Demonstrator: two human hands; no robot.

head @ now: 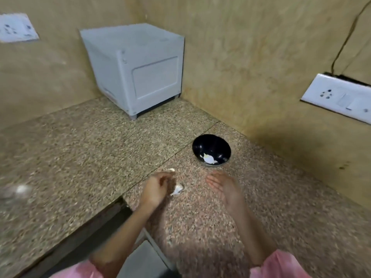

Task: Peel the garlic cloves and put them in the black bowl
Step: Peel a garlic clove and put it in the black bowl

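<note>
The black bowl stands on the speckled stone counter near the right wall, with a few white garlic pieces in its bottom. My left hand hovers in front of the bowl with curled fingers, and a white garlic piece shows at its thumb side; motion blur hides the exact grip. Another small white scrap lies on the counter just beyond its fingertips. My right hand is held flat with straight fingers, empty, just in front of the bowl.
A white box-shaped appliance sits in the back corner. Socket plates are on the left wall and the right wall. A blurred pale object lies at far left. The counter's inner edge drops away beside my left forearm.
</note>
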